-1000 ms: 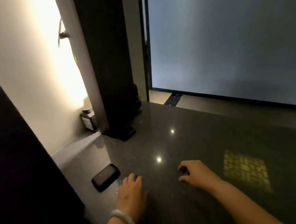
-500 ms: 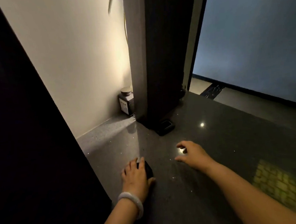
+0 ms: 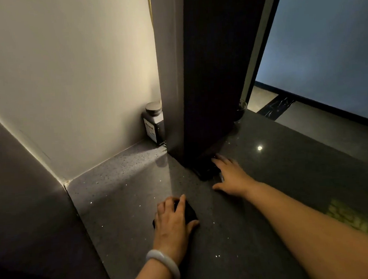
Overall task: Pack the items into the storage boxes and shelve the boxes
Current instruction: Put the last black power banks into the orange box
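Your left hand (image 3: 173, 221) lies at about 6 o'clock on the dark speckled table (image 3: 126, 199), fingers curled over a flat black phone (image 3: 188, 211) with the thumb at its right edge; the phone is mostly hidden beneath the hand. A pale bangle (image 3: 164, 262) sits on that wrist. Your right hand (image 3: 231, 175) reaches toward 12 o'clock, fingers spread and touching a small black object (image 3: 205, 173) at the foot of the dark upright panel (image 3: 209, 73); whether it grips that object you cannot tell. At 11 o'clock, a small dark bottle (image 3: 154, 122) with a metal cap stands in the corner, between the wall and the panel.
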Demonstrator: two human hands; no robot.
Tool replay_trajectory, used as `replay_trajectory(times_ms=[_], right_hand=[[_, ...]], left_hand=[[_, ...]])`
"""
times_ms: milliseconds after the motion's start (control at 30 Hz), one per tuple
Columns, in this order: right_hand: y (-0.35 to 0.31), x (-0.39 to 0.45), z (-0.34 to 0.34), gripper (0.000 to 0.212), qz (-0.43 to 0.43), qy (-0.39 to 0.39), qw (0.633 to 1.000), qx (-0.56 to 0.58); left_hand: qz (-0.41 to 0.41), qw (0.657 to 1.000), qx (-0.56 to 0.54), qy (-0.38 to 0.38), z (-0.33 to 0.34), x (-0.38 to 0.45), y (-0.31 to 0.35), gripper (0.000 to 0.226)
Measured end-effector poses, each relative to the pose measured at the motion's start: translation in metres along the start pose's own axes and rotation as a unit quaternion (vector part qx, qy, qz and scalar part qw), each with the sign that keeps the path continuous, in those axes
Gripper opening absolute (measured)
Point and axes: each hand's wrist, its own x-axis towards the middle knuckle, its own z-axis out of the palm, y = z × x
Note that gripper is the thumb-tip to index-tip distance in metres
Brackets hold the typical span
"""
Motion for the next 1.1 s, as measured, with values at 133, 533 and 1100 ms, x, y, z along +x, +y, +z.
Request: replay_trajectory(times_ms=[133, 533, 1100], right_hand=[[0.008, 0.023, 0.005, 0.101, -0.034, -0.028, 0.998, -0.039], [0.014, 0.002, 0.007, 0.072, 0.001, 0.054, 0.998, -0.014], [0.036, -0.205, -0.011, 0.057, 0.211, 0.199, 0.843, 0.453]], left_hand=[[0.006, 1.000, 0.005, 0.012, 0.005, 0.003, -0.005, 0.078], [0.008, 1.000, 0.026, 0.010, 0.009, 0.004, -0.008, 0.081], [0.093, 0.993, 0.041, -0.052, -0.014, -0.025, 0.037, 0.071]])
